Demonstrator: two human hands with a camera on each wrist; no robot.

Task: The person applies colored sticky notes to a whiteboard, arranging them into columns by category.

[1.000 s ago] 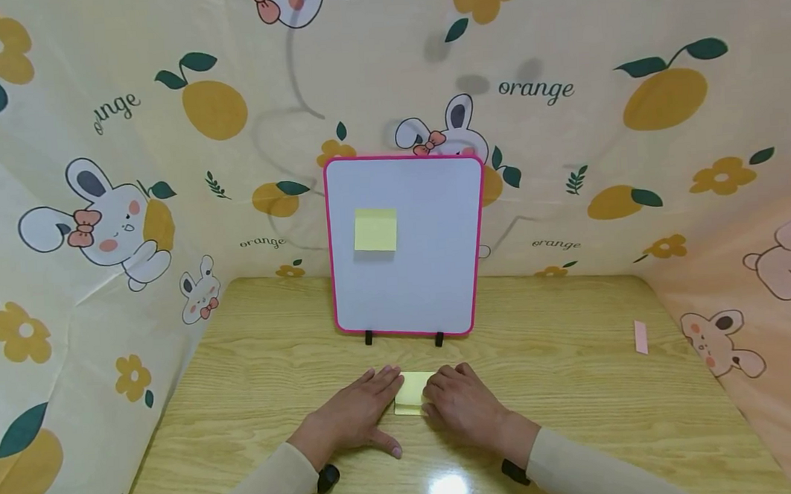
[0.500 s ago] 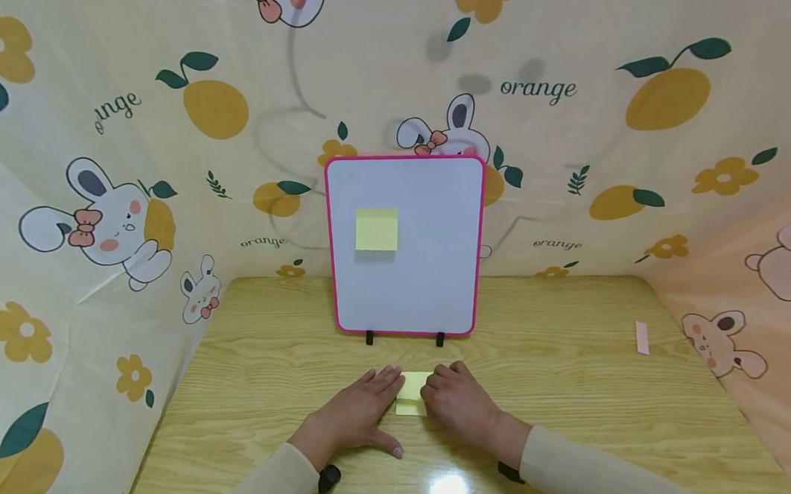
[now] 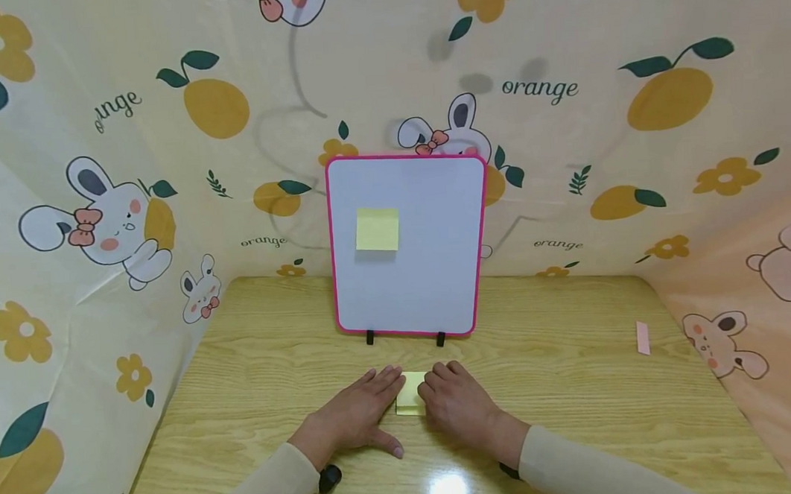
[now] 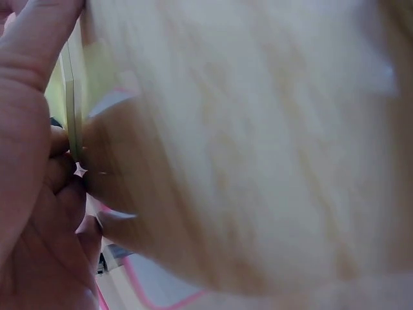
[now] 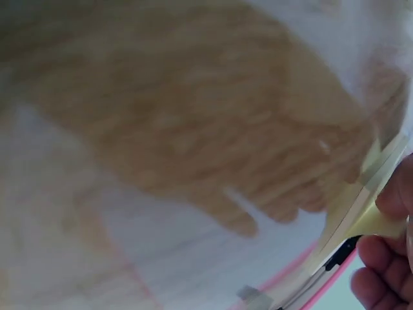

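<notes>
A pale yellow sticky note pad (image 3: 410, 409) lies on the table, between the two hands. Straight fingers of my left hand (image 3: 356, 415) rest flat along its left side, the thumb spread toward me. At the pad's right side, my right hand (image 3: 463, 413) has curled fingers and pinches the edge of the top sheet; in the right wrist view this yellow sheet (image 5: 369, 223) stands lifted between thumb and fingers. The left wrist view shows the pad's thin edge (image 4: 71, 110) beside the left fingers. Part of the pad is hidden under the hands.
Behind the hands stands a pink-framed whiteboard (image 3: 430, 275) on small black feet, with one yellow sticky note (image 3: 377, 230) stuck on its upper left. A pink paper strip (image 3: 643, 338) lies at the right of the wooden table (image 3: 577, 387). Patterned cloth surrounds the table.
My right hand has shifted slightly left over the pad, fingers still at the sheet's edge. The left hand stays in place.
</notes>
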